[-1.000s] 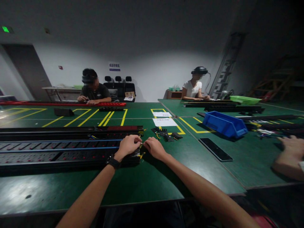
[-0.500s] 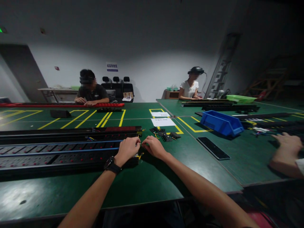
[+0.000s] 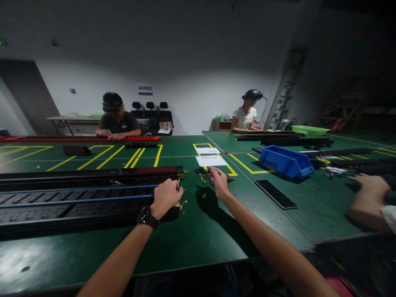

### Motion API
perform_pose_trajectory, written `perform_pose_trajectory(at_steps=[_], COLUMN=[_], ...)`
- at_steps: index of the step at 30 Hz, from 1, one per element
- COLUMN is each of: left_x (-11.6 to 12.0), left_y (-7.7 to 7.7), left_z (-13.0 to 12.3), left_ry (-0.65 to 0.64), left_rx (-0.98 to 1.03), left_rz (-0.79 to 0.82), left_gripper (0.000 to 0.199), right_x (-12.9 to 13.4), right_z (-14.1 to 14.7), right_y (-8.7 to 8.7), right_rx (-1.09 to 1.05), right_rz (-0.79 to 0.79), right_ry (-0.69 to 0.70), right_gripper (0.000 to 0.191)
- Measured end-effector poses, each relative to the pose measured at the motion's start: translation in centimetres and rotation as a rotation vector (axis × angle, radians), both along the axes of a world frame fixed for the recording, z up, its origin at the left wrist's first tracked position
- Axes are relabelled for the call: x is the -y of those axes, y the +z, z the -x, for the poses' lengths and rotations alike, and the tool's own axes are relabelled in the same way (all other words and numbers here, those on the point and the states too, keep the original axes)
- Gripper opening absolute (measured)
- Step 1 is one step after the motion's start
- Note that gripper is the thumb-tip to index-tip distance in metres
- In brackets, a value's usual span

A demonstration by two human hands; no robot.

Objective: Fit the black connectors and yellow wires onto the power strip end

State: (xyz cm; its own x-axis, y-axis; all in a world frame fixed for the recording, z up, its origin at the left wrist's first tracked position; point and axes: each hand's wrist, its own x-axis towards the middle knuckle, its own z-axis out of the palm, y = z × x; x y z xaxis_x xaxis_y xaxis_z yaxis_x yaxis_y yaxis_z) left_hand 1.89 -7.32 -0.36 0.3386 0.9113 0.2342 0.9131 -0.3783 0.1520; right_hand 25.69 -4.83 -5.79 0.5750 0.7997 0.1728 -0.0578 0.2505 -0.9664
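Note:
My left hand (image 3: 167, 197), with a watch on its wrist, rests at the right end of a long black strip with red dots (image 3: 108, 207). Its fingers are curled, and a thin yellowish wire end shows beside the fingertips; what they grip is too small to tell. Up at the small black parts (image 3: 202, 171), my right hand (image 3: 218, 181) has its fingers pinched together over them, and whatever is between the fingertips cannot be made out. Yellow wires (image 3: 182, 204) stick out of the strip's end. Another black strip (image 3: 93, 172) lies behind.
A phone (image 3: 276, 194) and a blue bin (image 3: 286, 161) lie to the right. White paper labels (image 3: 210, 160) are on the green table (image 3: 192, 251). Another person's hand (image 3: 369, 183) is at the far right. Two people (image 3: 116, 117) work across the table, one with a red strip (image 3: 139, 138).
My right hand has moved away from my left hand, right and forward, to the small black parts. My left hand stays at the strip's end. A small light-coloured thing now shows on the table between them.

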Motion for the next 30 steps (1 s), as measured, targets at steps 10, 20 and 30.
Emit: perform_pose_trajectory(at_steps=[10,20,30], left_x=[0.3,0.5,0.4], left_y=[-0.2,0.1,0.1], left_z=[0.0,0.1,0.0], left_ry=[-0.073,-0.066,-0.080], left_rx=[-0.036,-0.023,-0.021], left_rz=[-0.021,-0.004,0.004], left_gripper=[0.037,0.035,0.026], right_x=[0.1,0.2,1.5], right_z=[1.3,1.7,2.4], right_y=[-1.0,-1.4,-0.5], right_rx=[-0.120,0.032,0.562], right_rz=[0.083,0.162,0.244], right_ry=[0.106,0.295,0.541], right_gripper=[0.032,0.028,0.020])
